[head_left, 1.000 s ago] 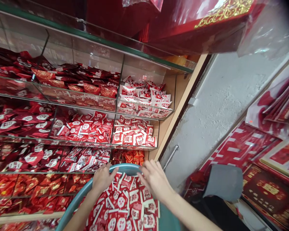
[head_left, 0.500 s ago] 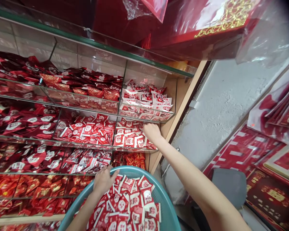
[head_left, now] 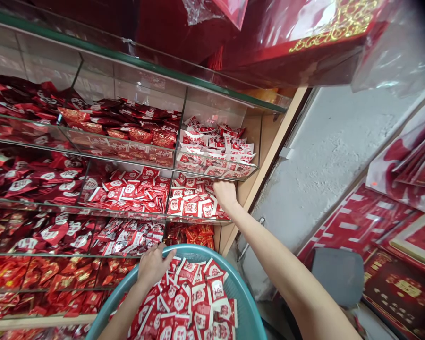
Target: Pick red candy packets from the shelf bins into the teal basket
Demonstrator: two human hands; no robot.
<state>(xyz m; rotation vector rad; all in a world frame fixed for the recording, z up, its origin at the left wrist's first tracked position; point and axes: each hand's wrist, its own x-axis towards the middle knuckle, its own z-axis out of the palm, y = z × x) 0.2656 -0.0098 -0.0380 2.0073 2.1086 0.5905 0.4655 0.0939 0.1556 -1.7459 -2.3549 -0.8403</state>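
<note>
A teal basket [head_left: 248,302] full of red-and-white candy packets [head_left: 198,295] fills the lower middle. My left hand [head_left: 153,266] is closed on the basket's upper left rim, with the thumb over the inside. My right hand [head_left: 225,194] reaches into a glass-fronted shelf compartment, at the right end of its heap of small red-and-white packets [head_left: 191,208]. Its fingers are bent down and hidden, so what they hold, if anything, cannot be made out. Just above that hand is the bottom edge of the upper compartment, which holds white-and-red packets [head_left: 216,146].
Glass shelves with dark red packets [head_left: 35,182] and orange-red packets [head_left: 60,274] extend left. A large red wrapped box [head_left: 269,56] overhangs the top. Right of the wooden side panel [head_left: 269,151] are a grey wall [head_left: 326,151], a grey seat [head_left: 337,274] and red goods.
My right hand has shifted very slightly to the right inside the compartment. My left hand and the basket have hardly moved.
</note>
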